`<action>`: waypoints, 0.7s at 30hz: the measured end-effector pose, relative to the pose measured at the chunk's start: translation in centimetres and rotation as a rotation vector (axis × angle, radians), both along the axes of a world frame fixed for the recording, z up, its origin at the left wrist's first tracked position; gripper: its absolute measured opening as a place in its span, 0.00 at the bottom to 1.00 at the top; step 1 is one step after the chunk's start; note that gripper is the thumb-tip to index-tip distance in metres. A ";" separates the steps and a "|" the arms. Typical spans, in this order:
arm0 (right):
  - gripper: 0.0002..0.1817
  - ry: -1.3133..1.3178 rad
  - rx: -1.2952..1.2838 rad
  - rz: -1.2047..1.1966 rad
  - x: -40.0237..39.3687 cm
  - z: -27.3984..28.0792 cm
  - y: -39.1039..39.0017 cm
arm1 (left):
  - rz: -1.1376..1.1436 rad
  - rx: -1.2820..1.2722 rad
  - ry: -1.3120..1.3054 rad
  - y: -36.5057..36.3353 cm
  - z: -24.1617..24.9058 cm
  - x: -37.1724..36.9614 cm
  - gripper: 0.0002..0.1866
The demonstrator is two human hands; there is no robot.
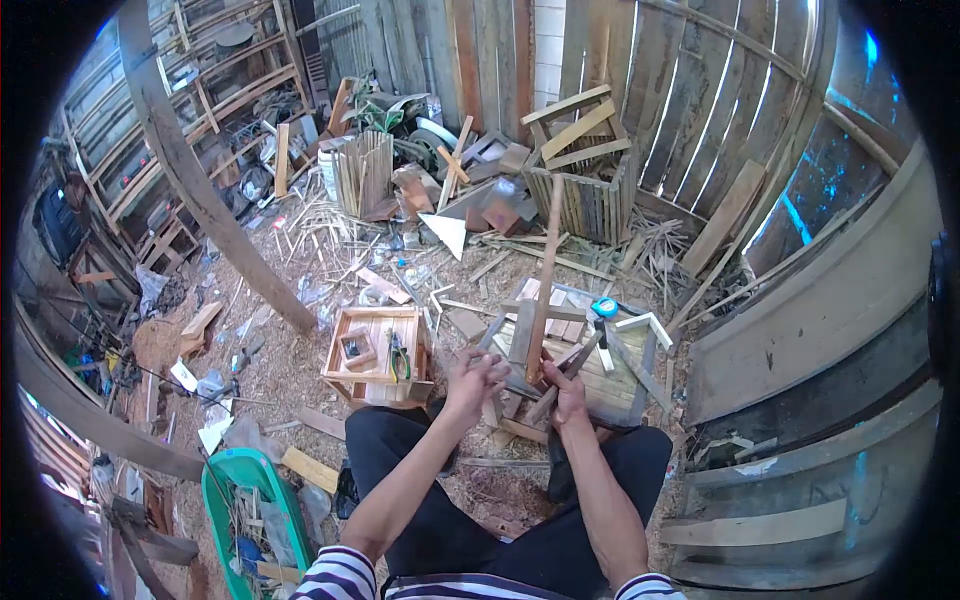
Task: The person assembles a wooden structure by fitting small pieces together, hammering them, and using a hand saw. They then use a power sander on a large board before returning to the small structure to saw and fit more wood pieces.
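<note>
The right hand (568, 392) grips the upright wooden stick (545, 280) near its base over the slatted frame (620, 375), left hand (475, 380) loosely cupped alongside; it may tip if the grip loosens

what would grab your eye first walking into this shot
A long wooden stick stands nearly upright at centre, its lower end at the right hand, with the left hand close beside it. Left of the hands sits a shallow wooden tray holding green-handled pliers. Behind, a slatted wooden crate stands among scattered offcuts, and a green tub lies at lower left.
</note>
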State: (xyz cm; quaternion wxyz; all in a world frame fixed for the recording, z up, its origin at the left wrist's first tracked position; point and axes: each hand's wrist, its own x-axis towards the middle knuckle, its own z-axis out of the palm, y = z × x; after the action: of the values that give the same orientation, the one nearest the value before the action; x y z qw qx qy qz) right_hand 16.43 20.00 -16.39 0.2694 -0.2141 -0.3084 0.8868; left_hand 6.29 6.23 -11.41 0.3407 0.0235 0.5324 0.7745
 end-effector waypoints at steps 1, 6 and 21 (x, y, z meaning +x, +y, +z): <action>0.21 -0.004 -0.024 -0.010 -0.2 0.4 -0.5 | -0.029 0.030 -0.049 0.5 0.6 0.2 0.09; 0.21 -0.028 -0.124 -0.137 -2.4 -2.4 -1.0 | -0.032 -0.039 0.106 2.3 -2.1 -1.9 0.08; 0.19 -0.203 -0.171 -0.308 -9.1 -7.4 -6.4 | 0.058 -0.211 0.127 -0.1 -8.1 -7.4 0.08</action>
State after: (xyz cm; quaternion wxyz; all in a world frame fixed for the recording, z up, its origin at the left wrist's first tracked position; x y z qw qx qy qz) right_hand 7.35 13.62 -23.75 0.3504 -0.3690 -0.2210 0.8320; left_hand -1.16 6.16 -19.52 0.2843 0.0211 0.6320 0.7206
